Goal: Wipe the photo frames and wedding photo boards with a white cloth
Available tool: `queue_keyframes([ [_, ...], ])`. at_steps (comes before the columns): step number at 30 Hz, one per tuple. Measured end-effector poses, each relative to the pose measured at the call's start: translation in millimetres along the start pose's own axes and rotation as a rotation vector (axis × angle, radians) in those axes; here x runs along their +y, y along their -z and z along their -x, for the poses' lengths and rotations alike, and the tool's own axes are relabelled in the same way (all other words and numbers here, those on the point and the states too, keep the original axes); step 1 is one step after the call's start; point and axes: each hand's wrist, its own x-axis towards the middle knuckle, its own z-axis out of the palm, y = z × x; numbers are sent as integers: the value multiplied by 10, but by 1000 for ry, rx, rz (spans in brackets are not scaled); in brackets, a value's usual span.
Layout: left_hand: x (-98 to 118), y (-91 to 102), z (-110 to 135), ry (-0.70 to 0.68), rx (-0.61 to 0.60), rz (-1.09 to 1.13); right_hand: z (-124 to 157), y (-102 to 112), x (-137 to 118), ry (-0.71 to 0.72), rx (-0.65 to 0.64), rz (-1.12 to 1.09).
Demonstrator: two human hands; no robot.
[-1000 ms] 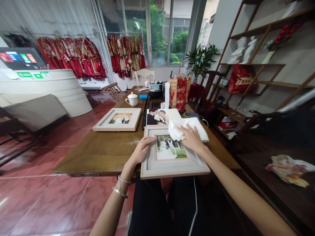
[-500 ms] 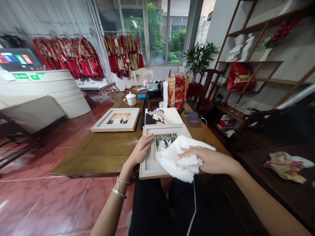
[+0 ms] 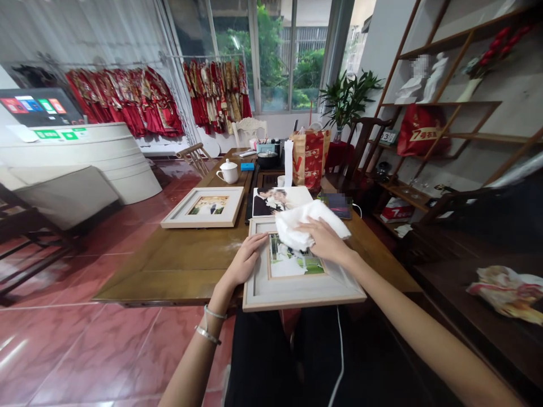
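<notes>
A light wood picture frame (image 3: 303,303) with a wide pale mat lies at the near table edge, jutting slightly over it. Inside it is a wedding photo (image 3: 292,265), its upper part covered by a white cloth (image 3: 292,229). My right hand (image 3: 324,237) presses this cloth onto the frame's upper right, fingers bent into the fabric. On the frame's left side rests my left hand (image 3: 248,257), fingers stretched out over the rim and its thumb hidden. Just beyond is an unframed wedding picture (image 3: 261,206), partly behind the cloth.
A second framed photo (image 3: 203,209) lies on the wooden table (image 3: 169,271) to the left. Behind stand a white lidded cup (image 3: 229,171), a blue box (image 3: 247,167) and a red and tan paper bag (image 3: 311,158). A tablet (image 3: 337,204) lies at right; a white cable (image 3: 340,356) hangs below.
My right hand has pushed the cloth up and away from me, from the frame's lower right to its top. More of the lower frame shows. My left hand stays on the left side.
</notes>
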Motion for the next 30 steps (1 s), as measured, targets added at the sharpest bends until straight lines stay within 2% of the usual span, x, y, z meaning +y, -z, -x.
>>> queue_keyframes([
  [2, 9, -3, -1, 3, 7, 9, 158, 8, -103, 127, -96, -108],
  [5, 20, -5, -2, 8, 19, 17, 461, 102, -194, 240, -234, -242],
  [8, 14, -9, -3, 11, 19, 11, 692, 277, -152, 274, -339, -294],
  [10, -2, -13, -2, 8, 16, 11, 747, 398, -62, 218, -372, -277],
  [14, -30, -18, 4, 30, 20, 15, 581, 478, 80, -28, -273, -102],
  [16, -34, -17, 8, 47, 13, 9, 404, 395, 55, -106, -185, 17],
  [18, -33, -15, 13, 59, 8, 4, 234, 253, -36, -103, -109, 91],
  [21, -39, -18, 22, 60, 17, 11, 106, 34, -221, -29, -22, 76],
  [24, -66, -30, 34, 31, 36, 43, 182, -55, -369, 56, -32, -23],
  [27, -99, -42, 43, 11, 47, 64, 368, 48, -436, 202, -150, -156],
  [30, -107, -44, 47, 9, 42, 57, 531, 268, -378, 361, -334, -311],
])
